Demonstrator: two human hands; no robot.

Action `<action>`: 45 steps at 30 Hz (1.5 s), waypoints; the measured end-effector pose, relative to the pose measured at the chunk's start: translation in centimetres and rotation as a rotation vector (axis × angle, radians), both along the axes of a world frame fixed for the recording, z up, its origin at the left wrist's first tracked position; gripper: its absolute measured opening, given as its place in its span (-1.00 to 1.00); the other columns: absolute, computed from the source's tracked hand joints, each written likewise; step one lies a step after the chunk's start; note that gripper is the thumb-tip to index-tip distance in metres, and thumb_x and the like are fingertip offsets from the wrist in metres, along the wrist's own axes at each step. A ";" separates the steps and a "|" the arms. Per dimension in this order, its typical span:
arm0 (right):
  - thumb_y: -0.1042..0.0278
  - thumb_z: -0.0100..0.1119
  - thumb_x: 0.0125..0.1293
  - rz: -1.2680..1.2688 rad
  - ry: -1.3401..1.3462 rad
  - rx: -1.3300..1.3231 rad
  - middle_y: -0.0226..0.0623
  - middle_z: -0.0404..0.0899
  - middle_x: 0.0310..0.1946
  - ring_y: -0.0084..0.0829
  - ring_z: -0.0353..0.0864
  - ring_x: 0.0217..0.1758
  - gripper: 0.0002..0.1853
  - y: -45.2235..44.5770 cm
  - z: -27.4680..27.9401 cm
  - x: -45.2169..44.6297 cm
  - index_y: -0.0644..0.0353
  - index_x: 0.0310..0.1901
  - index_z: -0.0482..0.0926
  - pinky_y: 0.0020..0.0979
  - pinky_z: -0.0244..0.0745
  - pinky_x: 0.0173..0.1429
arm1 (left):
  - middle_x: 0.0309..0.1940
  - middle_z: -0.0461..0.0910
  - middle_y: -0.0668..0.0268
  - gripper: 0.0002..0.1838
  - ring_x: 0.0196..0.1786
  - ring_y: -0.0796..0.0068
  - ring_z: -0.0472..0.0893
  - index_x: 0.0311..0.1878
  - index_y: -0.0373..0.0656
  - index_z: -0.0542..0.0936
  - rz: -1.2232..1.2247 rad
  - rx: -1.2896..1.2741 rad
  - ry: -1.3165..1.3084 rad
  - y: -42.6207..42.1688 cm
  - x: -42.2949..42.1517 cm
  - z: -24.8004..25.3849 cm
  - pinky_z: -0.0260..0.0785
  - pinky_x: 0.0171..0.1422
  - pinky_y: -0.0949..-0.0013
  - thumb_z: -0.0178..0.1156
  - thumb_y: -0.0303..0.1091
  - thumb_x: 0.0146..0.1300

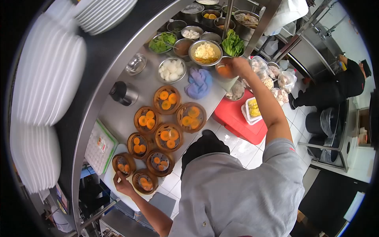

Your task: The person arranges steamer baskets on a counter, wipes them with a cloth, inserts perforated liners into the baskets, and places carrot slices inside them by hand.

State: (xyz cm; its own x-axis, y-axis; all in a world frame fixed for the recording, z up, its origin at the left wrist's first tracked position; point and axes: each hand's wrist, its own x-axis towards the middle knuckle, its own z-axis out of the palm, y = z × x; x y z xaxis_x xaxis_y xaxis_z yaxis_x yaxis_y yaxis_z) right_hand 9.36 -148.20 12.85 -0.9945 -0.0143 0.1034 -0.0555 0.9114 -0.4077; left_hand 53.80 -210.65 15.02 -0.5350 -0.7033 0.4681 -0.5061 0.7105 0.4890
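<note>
My left hand (124, 186) is at the near rim of a small bamboo steamer basket (118, 158), its fingers bent against the edge. Orange slices, which look like carrot, lie in this basket and in several others grouped around it, such as the large basket (191, 117). My right hand (239, 66) reaches across to a metal bowl (222, 59) with orange pieces (224, 71) inside. Its fingers are blurred and partly hidden there. Close by stand a bowl of shredded yellow-white food (205, 53) and a crumpled blue cloth (198, 83).
Bowls of white pieces (171, 70) and green leaves (162, 42) line the metal counter's far side. A red lid (239, 122) bears a tray of yellow food (253, 109). Stacked white plates (51, 75) fill the shelf at left. Another person (339, 85) works at far right.
</note>
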 end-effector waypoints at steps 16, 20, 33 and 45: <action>0.45 0.19 0.17 0.560 -0.154 0.503 -0.01 0.73 -0.26 0.00 0.75 -0.12 -0.82 1.2 -1.3 -3.1 0.12 -0.22 0.72 -0.08 0.66 -0.05 | -0.23 0.71 0.22 -0.70 -0.26 0.51 0.66 0.01 -0.37 0.66 -0.072 0.441 0.103 14.9 -0.2 1.4 0.53 -0.17 0.44 0.21 -0.26 0.50; 0.47 0.27 0.23 0.390 -0.113 -0.159 -0.06 0.72 -0.33 -0.11 0.74 -0.27 -0.82 1.1 3.6 -1.0 0.18 -0.12 0.63 -0.19 0.62 -0.13 | -0.24 0.72 0.31 -0.74 -0.24 0.60 0.63 0.07 -0.27 0.68 0.165 0.503 0.077 18.3 1.9 2.6 0.50 -0.16 0.46 0.24 -0.31 0.47; 0.28 0.37 0.28 1.138 -0.265 -0.761 -0.25 0.76 -0.29 -0.28 0.75 -0.21 -0.82 -44.8 2.8 25.0 0.16 -0.16 0.71 -0.31 0.59 -0.06 | -0.08 0.68 0.13 -0.76 -0.31 0.34 0.71 0.01 -0.23 0.68 0.069 0.464 0.105 25.0 9.1 1.4 0.54 -0.31 0.39 0.36 -0.39 0.31; 0.17 0.31 0.33 0.960 0.266 -0.349 0.01 0.67 -0.18 0.05 0.68 -0.14 -0.73 -59.4 -1.8 32.7 0.15 -0.06 0.72 -0.08 0.60 0.00 | -0.17 0.73 0.22 -0.79 -0.34 0.48 0.64 -0.02 -0.25 0.69 0.766 0.598 0.300 22.9 42.5 -6.4 0.48 -0.27 0.42 0.30 -0.37 0.37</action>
